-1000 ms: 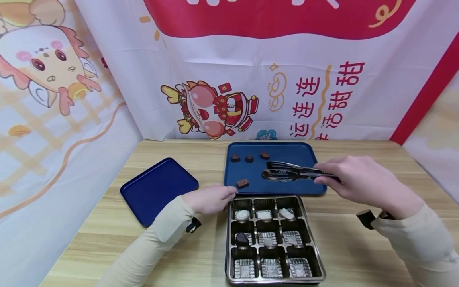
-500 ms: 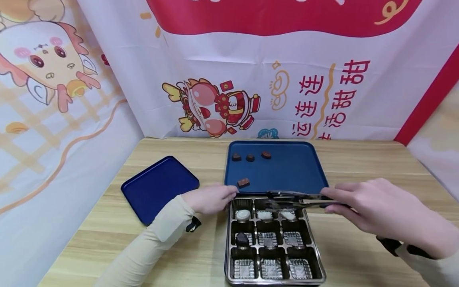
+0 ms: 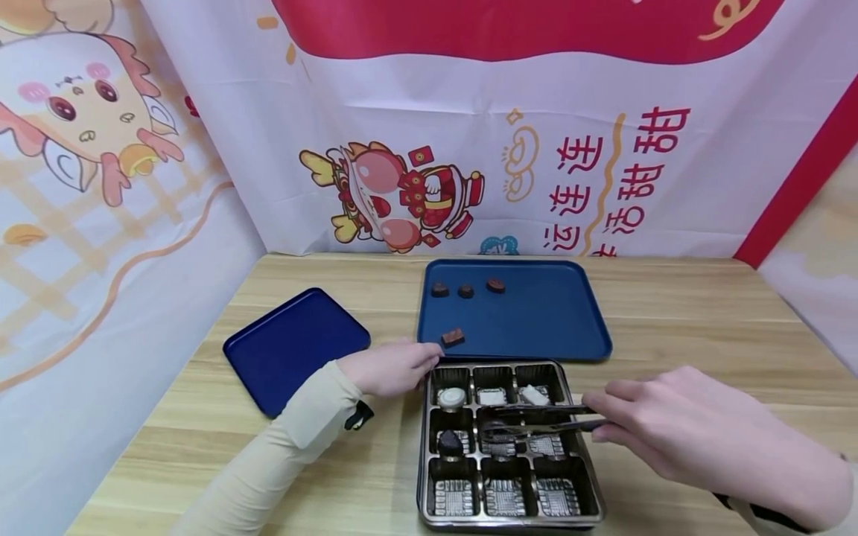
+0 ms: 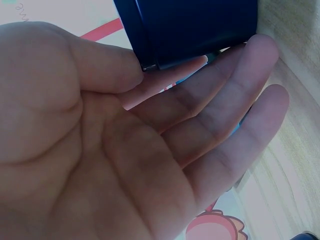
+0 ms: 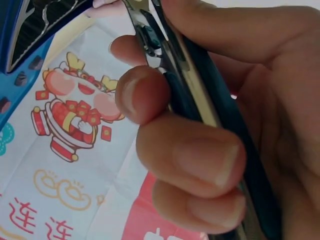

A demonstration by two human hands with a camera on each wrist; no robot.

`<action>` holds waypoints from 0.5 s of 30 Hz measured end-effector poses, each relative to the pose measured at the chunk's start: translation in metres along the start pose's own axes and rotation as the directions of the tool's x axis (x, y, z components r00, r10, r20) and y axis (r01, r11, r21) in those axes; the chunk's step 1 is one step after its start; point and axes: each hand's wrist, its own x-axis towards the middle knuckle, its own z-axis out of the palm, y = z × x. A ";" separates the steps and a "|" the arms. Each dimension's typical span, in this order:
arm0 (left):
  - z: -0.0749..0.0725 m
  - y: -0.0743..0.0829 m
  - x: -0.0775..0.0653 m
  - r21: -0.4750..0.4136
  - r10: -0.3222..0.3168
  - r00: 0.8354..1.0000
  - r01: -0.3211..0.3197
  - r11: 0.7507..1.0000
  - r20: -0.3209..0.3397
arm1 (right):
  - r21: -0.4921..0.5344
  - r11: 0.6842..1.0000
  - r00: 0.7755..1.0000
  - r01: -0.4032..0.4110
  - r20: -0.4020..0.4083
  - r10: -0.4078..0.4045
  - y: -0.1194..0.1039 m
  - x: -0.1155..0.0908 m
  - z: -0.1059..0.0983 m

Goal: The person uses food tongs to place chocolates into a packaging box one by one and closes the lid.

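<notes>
A chocolate box [image 3: 508, 519] with a shiny dark compartmented insert stands at the front of the table. White chocolates [image 3: 452, 398] sit in its three far compartments, and a dark chocolate [image 3: 450, 444] lies in the middle row's left one. My right hand [image 3: 697, 432] grips metal tongs [image 3: 550, 409] from the right side, their tips down in the centre compartment. I cannot tell whether the dark shape between the tips is a chocolate. At the box's far left corner, my left hand [image 3: 389, 368] rests its fingertips; the left wrist view shows the fingers [image 4: 215, 120] nearly straight.
Behind the box, a blue tray [image 3: 536, 313] carries several brown chocolates, including a rectangular one [image 3: 452, 337] near its front edge. A smaller dark blue tray [image 3: 295, 350] stands to the left, beyond my left forearm. Printed cloth [image 3: 415, 97] hangs behind the wooden table.
My right hand has brought the tongs from above the blue tray toward me, down into the box's centre compartment. My left hand stays at the box corner.
</notes>
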 end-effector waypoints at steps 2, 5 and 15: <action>0.000 0.000 0.000 -0.001 0.003 1.000 -0.003 1.000 0.000 | -0.019 1.000 1.000 0.001 -0.001 -0.001 0.000 0.001 0.001; 0.001 -0.001 0.000 -0.003 0.001 1.000 -0.001 1.000 -0.001 | -0.035 0.999 1.000 0.015 -0.007 -0.015 0.000 0.002 0.004; 0.001 -0.003 0.001 -0.013 0.011 1.000 -0.011 1.000 -0.003 | -0.035 0.999 1.000 0.009 0.025 -0.009 0.000 0.004 0.011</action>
